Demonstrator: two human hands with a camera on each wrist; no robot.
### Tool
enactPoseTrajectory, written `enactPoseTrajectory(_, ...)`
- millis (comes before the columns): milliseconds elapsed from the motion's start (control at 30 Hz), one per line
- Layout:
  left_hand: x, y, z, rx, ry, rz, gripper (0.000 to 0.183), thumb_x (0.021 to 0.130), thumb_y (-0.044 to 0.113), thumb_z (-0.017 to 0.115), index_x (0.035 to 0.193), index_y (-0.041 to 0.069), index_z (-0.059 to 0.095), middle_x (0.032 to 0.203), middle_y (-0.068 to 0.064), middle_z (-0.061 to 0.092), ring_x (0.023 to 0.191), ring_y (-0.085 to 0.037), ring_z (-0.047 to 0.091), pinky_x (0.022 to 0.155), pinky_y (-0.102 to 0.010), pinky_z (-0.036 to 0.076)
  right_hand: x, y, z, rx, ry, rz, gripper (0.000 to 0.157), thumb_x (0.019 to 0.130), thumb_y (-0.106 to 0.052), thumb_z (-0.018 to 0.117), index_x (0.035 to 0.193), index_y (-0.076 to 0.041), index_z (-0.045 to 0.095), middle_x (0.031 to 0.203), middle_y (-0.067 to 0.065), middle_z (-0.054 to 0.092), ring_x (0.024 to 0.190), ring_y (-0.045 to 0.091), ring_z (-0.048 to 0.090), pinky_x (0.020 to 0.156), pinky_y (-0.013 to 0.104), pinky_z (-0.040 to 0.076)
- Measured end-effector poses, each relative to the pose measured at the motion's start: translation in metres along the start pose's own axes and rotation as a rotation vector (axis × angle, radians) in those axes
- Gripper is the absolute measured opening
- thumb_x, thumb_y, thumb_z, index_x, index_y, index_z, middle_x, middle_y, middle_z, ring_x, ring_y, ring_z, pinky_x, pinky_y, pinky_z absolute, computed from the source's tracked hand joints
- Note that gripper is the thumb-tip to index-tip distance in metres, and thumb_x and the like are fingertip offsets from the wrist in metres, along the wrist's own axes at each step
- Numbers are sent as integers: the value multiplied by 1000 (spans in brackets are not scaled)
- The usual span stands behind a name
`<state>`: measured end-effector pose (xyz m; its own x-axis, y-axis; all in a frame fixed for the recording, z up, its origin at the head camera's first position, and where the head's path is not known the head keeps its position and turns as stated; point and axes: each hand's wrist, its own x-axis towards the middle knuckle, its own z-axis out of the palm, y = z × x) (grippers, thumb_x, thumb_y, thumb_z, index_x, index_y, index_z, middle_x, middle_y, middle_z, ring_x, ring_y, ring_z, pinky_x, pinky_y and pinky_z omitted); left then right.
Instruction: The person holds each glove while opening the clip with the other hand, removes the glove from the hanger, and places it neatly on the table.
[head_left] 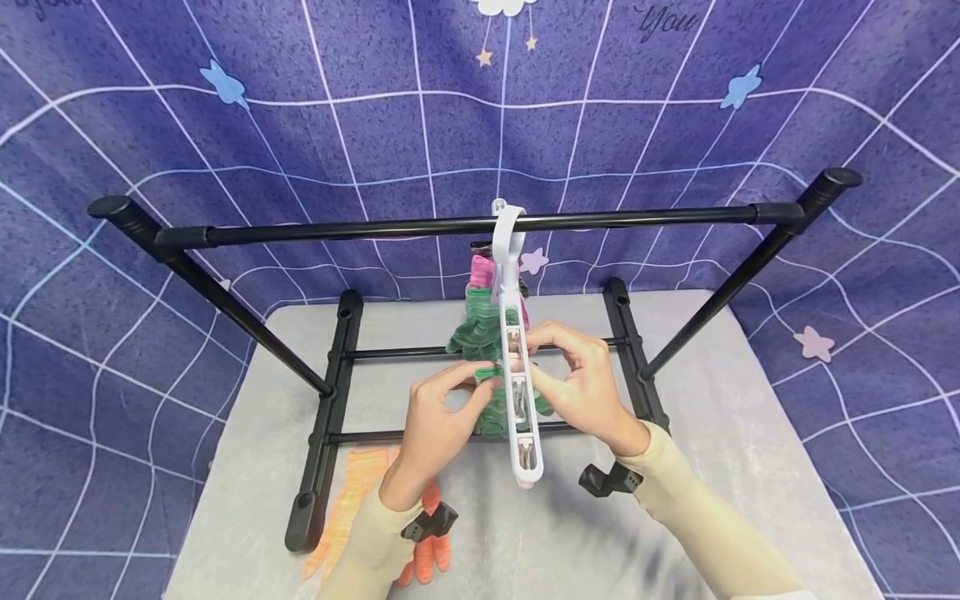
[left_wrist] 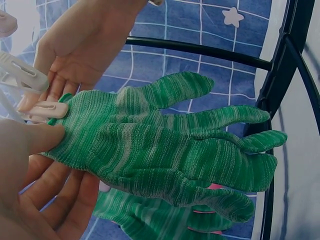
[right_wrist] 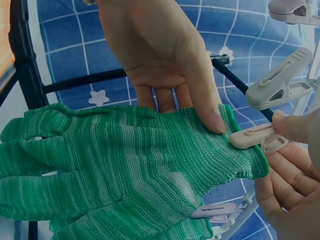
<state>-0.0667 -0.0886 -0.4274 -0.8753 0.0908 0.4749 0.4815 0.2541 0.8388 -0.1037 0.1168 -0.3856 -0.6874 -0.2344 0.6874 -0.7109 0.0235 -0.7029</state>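
Observation:
A green-and-grey striped knit glove (right_wrist: 135,150) hangs by its cuff at a white clip hanger (head_left: 528,477). My left hand (head_left: 438,421) pinches the cuff, thumb on the near face and fingers behind. With thumb and fingers my right hand (head_left: 585,379) grips the tail of a pale clip (right_wrist: 252,136), whose nose overlaps the cuff's edge. In the left wrist view this clip (left_wrist: 52,109) lies over the cuff between both hands. Another clip (right_wrist: 280,80) on the hanger, close by, holds nothing. Behind, a second green glove (left_wrist: 145,217) is partly hidden.
The hanger hooks over the black rail (head_left: 360,229) of a stand. Farther along it hang pink fabric (head_left: 482,272) and more green fabric (head_left: 480,329). Orange gloves (head_left: 363,479) lie on the grey table (head_left: 247,450), partly under my left forearm. A purple grid-patterned cloth (head_left: 375,133) stands behind.

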Motion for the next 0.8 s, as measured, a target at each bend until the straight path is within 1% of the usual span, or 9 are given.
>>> enactPoseTrajectory(133, 0, 0, 0, 8, 3, 6, 17, 99, 15, 80, 116, 18, 83, 108, 6, 80, 90, -14, 75, 83, -34, 61, 0, 1, 0, 13, 3, 0, 22, 82, 16, 80, 95, 0, 75, 91, 13, 75, 88, 16, 70, 86, 29, 61)
enactPoseTrajectory(300, 0, -1, 1, 18, 8, 16, 18, 99, 14, 80, 117, 17, 82, 106, 5, 80, 90, -15, 75, 83, -34, 61, -1, 4, 0, 44, 5, -8, 21, 82, 17, 79, 95, 1, 75, 93, 16, 76, 91, 17, 72, 91, 30, 61)
enactPoseTrajectory(533, -2, -5, 1, 11, -1, -4, 18, 98, 14, 80, 116, 17, 83, 107, 6, 80, 91, -15, 75, 84, -34, 61, 0, 5, 0, 59, 4, -17, 16, 85, 13, 80, 95, 1, 75, 91, 15, 75, 90, 17, 71, 90, 30, 61)
enactPoseTrajectory(667, -3, -7, 2, 12, -3, -24, 18, 98, 14, 81, 116, 17, 83, 104, 6, 80, 90, -14, 75, 84, -34, 61, 0, 4, 0, 53, 4, -12, 18, 84, 14, 79, 95, 1, 75, 90, 14, 75, 87, 17, 69, 85, 28, 60)
enactPoseTrajectory(800, -5, -9, 3, 17, -5, -39, 19, 98, 16, 82, 116, 17, 83, 105, 6, 80, 89, -14, 75, 84, -34, 62, -1, 4, 0, 48, 7, -11, 20, 83, 15, 79, 95, 0, 75, 89, 13, 74, 85, 17, 67, 82, 27, 58)
